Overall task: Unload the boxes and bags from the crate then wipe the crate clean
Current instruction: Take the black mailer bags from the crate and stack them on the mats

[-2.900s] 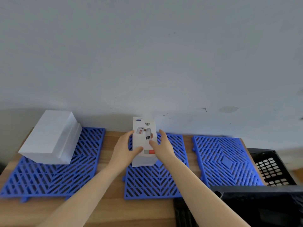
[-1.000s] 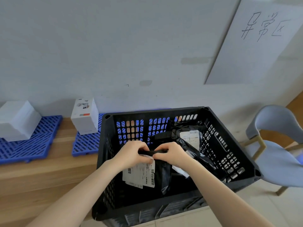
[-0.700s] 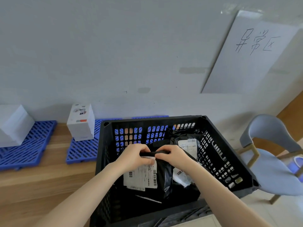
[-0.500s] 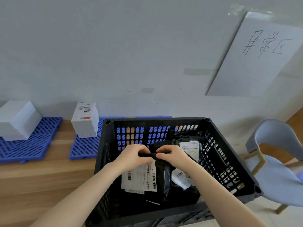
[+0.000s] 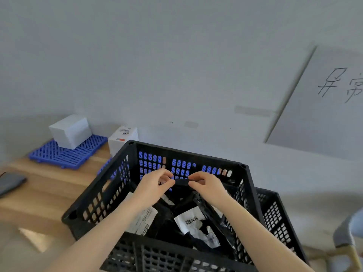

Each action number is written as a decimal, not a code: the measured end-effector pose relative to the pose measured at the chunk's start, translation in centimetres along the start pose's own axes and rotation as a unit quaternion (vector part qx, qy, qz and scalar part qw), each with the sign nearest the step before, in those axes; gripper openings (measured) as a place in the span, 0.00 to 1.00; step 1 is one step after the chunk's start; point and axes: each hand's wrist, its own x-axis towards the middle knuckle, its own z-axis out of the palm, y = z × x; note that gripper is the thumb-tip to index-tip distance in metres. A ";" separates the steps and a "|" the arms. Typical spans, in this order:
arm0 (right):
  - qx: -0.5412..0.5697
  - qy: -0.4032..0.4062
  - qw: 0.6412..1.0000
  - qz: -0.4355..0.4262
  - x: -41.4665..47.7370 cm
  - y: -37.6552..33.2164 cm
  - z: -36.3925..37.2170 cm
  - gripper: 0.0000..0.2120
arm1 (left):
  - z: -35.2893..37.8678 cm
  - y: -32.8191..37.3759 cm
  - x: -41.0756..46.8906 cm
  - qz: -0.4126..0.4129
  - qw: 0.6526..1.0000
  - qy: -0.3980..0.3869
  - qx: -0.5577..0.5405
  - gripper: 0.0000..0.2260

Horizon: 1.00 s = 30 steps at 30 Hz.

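A black slotted crate (image 5: 125, 148) fills the lower middle of the view. Inside it lie black mailer bags with white shipping labels (image 5: 188, 220). My left hand (image 5: 155, 185) and my right hand (image 5: 206, 185) both pinch the top edge of one black bag (image 5: 181, 181) and hold it up inside the crate; its white label (image 5: 143, 220) hangs below my left forearm. A small white printed box (image 5: 122, 139) and a larger plain white box (image 5: 70, 130) stand by the wall at the left.
Blue plastic grid mats (image 5: 62, 154) lie on the wooden table (image 5: 49, 189) under the boxes. A dark flat object (image 5: 9, 182) sits at the left edge. A second black crate (image 5: 275, 213) stands behind the first at the right. A chair (image 5: 349, 232) shows at the lower right.
Earlier both hands set the small printed box on a blue mat. Since then they took hold of a black bag in the crate and raised it; the view has swung left.
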 end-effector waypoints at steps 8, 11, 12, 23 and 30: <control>-0.033 -0.069 0.996 -0.054 -0.1 1.9 -4.1 0.11 | 4.3 3.9 -3.4 -0.051 0.996 0.067 -0.002 0.06; -0.042 -0.085 0.993 -0.064 0.6 2.3 -4.8 0.12 | 5.3 4.4 -3.2 -0.063 0.995 0.074 0.001 0.06; -0.043 -0.091 0.993 -0.064 0.9 2.4 -5.0 0.12 | 5.6 4.4 -3.0 -0.065 0.995 0.079 -0.002 0.06; -0.084 -0.136 0.982 -0.101 6.5 3.3 -6.9 0.13 | 8.2 4.3 0.1 -0.116 0.986 0.117 -0.037 0.07; -0.063 -0.169 0.976 -0.126 10.4 3.9 -5.7 0.10 | 7.2 4.3 -0.9 -0.184 0.970 0.159 0.014 0.05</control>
